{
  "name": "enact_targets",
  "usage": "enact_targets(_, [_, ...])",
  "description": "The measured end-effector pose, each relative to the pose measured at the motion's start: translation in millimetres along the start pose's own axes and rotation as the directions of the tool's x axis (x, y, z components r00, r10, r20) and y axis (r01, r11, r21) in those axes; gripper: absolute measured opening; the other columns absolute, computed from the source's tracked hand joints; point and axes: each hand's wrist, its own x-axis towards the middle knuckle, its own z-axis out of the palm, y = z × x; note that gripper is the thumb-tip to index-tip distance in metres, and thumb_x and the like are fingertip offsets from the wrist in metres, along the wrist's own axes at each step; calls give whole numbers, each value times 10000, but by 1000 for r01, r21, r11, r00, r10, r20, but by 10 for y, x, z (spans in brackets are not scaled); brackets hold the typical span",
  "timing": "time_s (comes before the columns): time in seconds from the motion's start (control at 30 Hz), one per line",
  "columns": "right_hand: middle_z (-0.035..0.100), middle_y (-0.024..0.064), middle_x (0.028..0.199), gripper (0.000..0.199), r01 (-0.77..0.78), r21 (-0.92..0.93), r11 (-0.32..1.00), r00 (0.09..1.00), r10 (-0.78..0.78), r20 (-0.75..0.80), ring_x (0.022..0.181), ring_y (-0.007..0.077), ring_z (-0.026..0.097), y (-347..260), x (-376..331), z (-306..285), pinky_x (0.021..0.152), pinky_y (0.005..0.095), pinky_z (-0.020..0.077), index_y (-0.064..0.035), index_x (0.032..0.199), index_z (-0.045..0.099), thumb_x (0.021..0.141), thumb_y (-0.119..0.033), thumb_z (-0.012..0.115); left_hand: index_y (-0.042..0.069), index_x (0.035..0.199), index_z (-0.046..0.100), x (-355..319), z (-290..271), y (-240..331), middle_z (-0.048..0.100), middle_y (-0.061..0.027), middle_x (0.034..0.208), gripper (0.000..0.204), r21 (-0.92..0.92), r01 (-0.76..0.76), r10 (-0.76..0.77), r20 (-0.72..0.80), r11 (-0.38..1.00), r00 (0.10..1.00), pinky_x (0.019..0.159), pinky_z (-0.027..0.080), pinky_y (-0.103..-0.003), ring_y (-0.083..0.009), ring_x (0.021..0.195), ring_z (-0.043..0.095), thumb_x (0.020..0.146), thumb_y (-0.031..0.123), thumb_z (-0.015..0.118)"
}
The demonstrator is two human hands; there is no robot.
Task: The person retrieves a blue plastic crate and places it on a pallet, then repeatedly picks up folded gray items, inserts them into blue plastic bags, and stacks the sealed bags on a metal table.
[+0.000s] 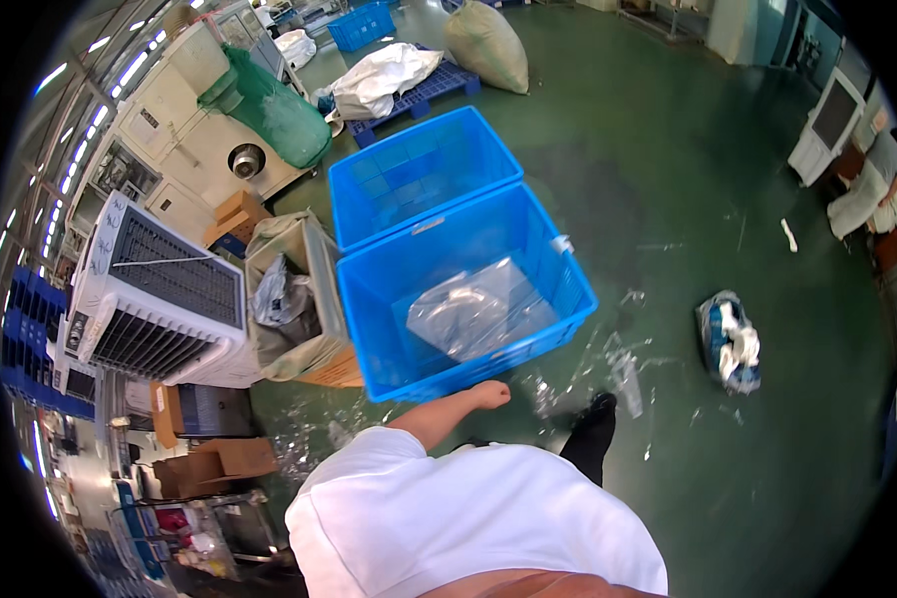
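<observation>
My left hand (490,395) is closed, just in front of the near wall of a large blue plastic crate (377,329). Nothing sticks out of its curled fingers. At the bottom of that crate lies clear plastic film or bags (468,311). A second blue crate (354,204) stands directly behind the first, their rims side by side; its inside shows bare walls. Nowhere in the picture does my right hand appear. My foot in a dark shoe (600,407) is on the green floor, right of the near crate.
A bin with a liner (329,289) and a white air cooler (169,299) stand left. Scraps of clear plastic (623,374) litter the floor. A bundle in plastic (730,342) lies right. Behind are a blue pallet (448,85) and a full sack (488,48).
</observation>
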Motion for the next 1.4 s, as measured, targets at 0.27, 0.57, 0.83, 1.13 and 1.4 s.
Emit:
enact_targets(0.27, [625, 167, 844, 378, 187, -509, 840, 977, -104, 188, 775, 298, 607, -1466, 1826, -2885, 711, 380, 473, -7, 932, 609, 802, -341, 488, 64, 594, 567, 1284, -642, 795, 562, -57, 529, 463, -340, 217, -217, 37, 915, 975, 508, 430, -320, -157, 499, 546, 854, 433, 462])
enact_targets(0.57, [617, 121, 854, 281, 692, -290, 661, 681, -731, -45, 803, 222, 588, -6573, 4050, -4055, 721, 319, 461, -27, 978, 555, 819, -259, 556, 80, 513, 379, 2861, -2391, 2082, 388, -69, 477, 452, -916, -392, -115, -382, -85, 917, 725, 420, -383, -223, 538, 432, 877, 347, 387])
enact_targets(0.83, [620, 124, 821, 263, 701, -410, 584, 701, -456, 548, 744, 247, 585, -7364, 5557, -3889, 697, 349, 466, -48, 881, 583, 786, -293, 571, 99, 469, 358, 3000, -6011, 3502, 335, -42, 460, 471, -263, -943, 193, -955, -205, 225, 821, 354, -458, -207, 501, 367, 846, 379, 374])
enact_targets(1.13, [615, 177, 896, 275, 313, -669, 674, 914, -23, 405, 835, 301, 584, -7974, 7354, -4445, 730, 384, 464, -38, 909, 619, 769, -265, 553, 99, 521, 441, 3020, -8154, 4822, 478, -38, 562, 375, 95, -950, 887, -339, -298, -313, 773, 340, -560, -219, 528, 454, 773, 363, 527])
enact_targets(1.4, [602, 204, 971, 289, 580, -806, 121, 802, -256, 539, 899, 350, 570, -11628, 9770, -4146, 770, 404, 461, -23, 914, 636, 772, -243, 514, 23, 666, 538, 3813, -9779, 4478, 553, -108, 683, 243, 198, -934, 931, -157, -297, -329, 768, 380, -552, -264, 649, 518, 737, 253, 574])
